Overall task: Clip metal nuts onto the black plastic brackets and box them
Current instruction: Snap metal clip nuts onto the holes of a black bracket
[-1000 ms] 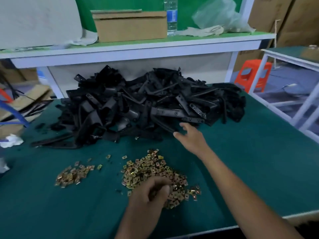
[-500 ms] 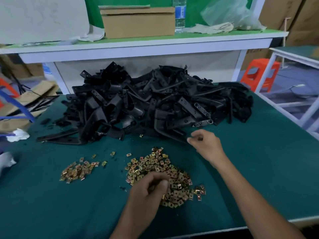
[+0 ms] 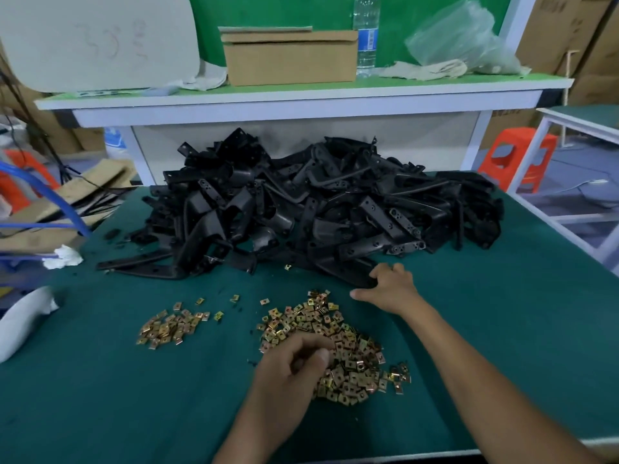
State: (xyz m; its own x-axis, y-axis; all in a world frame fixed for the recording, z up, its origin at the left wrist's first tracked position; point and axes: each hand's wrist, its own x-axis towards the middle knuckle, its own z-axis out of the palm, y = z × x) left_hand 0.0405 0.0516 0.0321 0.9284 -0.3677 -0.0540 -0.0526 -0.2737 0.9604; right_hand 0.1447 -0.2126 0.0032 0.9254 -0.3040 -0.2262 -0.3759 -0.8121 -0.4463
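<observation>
**Q:** Where are the parts lying?

**A:** The heap of black brackets [image 3: 318,212] is lying across the far half of the green table [image 3: 502,313]. The large pile of metal nuts [image 3: 348,349] is sitting nearer, in the middle. A small pile of nuts [image 3: 170,328] is lying well apart to its left.

**Q:** What are the hands doing?

**A:** The left hand [image 3: 291,366] is resting on the near-left edge of the large pile, its fingers curling in with the thumb against them. Whether a nut is being pinched cannot be told. The right hand [image 3: 390,286] is reaching to the heap's near edge. Its fingers are curling over the end of one bracket [image 3: 351,271] that is lying flat on the table, while the thumb is pointing left, apart from the fingers.

**Q:** And the box?

**A:** A cardboard box [image 3: 288,58] is standing on the raised shelf [image 3: 301,95] behind the heap, with a water bottle [image 3: 366,31] just beside it on the right.
</observation>
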